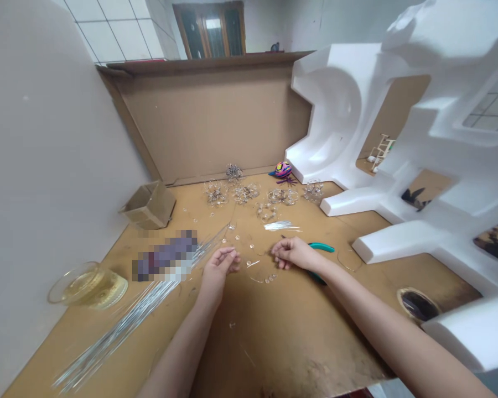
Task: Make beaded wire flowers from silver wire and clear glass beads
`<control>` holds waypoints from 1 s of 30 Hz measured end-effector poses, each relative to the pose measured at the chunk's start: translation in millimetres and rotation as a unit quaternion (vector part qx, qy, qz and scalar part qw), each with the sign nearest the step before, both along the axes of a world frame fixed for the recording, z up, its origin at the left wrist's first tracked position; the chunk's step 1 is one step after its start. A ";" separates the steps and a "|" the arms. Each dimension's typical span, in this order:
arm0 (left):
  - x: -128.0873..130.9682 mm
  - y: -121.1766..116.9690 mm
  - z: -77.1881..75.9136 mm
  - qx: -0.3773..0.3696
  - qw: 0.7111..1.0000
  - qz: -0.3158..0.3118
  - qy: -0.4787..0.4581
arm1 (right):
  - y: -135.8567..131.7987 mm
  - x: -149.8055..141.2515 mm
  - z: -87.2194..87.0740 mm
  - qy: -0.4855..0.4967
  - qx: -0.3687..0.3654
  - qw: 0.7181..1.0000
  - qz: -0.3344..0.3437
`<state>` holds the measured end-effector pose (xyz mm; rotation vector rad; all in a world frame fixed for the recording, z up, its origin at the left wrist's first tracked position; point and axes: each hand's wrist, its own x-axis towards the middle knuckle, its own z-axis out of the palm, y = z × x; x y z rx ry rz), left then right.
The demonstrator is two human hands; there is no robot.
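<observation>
**Apart, nothing gripped**

The left hand point(219, 266) and right hand point(292, 253) are apart, loosely curled, with nothing visibly gripped. Between them, a thin wire loop with small clear beads point(261, 275) lies on the table point(274, 342). The right hand is nearest a pair of green-handled pliers point(321, 247), partly hidden under its wrist. To the left of the hands lie long silver wires point(120, 326), a blurred object point(166, 256) and a glass bowl of yellowish liquid point(87, 286). Farther ahead sit beaded wire clusters point(244, 193), a cardboard box point(149, 205), a colourful toy point(282, 169) and white foam packing point(336, 121).
</observation>
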<state>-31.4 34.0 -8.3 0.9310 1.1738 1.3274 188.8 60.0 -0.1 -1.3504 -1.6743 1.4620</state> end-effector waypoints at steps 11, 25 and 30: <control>7.5 -4.5 1.5 -0.016 0.997 -0.061 0.038 | -3.7 -1.2 -10.3 0.127 -0.002 0.988 -0.086; 16.3 -9.2 5.7 -0.035 0.994 -0.103 -0.003 | -8.6 1.2 -4.9 0.178 -0.015 0.979 -0.094; 16.8 -11.2 4.0 -0.014 0.992 -0.121 -0.033 | -9.2 2.2 -2.3 0.157 -0.019 0.982 -0.104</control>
